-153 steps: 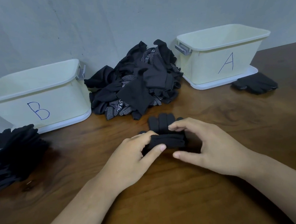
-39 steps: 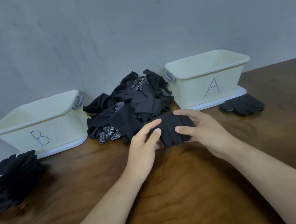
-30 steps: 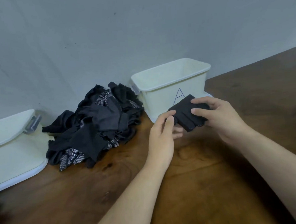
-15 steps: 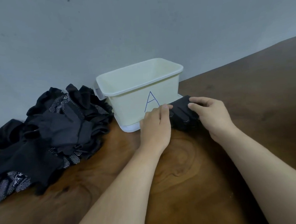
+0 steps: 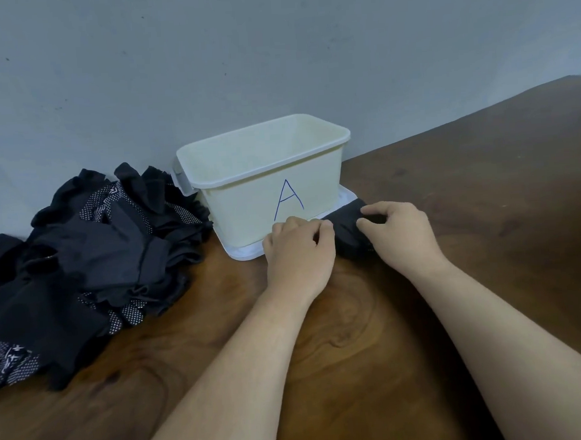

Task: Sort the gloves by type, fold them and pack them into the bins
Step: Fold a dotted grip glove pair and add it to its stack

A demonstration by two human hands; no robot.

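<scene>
A head-worn camera looks down over a dark brown wooden desk [image 5: 359, 358] set against a plain grey wall [image 5: 272, 51]. Two bare forearms reach in from the near edge toward the middle of the scene.

A cream plastic bin [image 5: 241, 212] stands at the far side of the desk against the wall, with a blue letter A [image 5: 288, 199] handwritten on its near face. It sits on a white tray-like base [image 5: 245, 254], and a grey handle clip [image 5: 182, 184] shows at its left end. What can be seen of the bin's inside is bare.

Just right of the letter, at the bin's near right corner, a black folded glove bundle [image 5: 347, 231] lies on the desk, touching the white base. It is outside the bin. Both hands meet on it. The right hand [image 5: 401, 238] pinches the top of the bundle between thumb and curled forefinger. The left hand [image 5: 298, 255] sits knuckles up at the bundle's left end with its fingers curled in against the fabric; whether those fingers actually grip the cloth cannot be told, as the hand itself hides them.

To the left of the bin, a loose heap of black gloves [image 5: 91, 262] spreads along the wall and toward the near left edge. Several in the heap show white dotted palms.
</scene>
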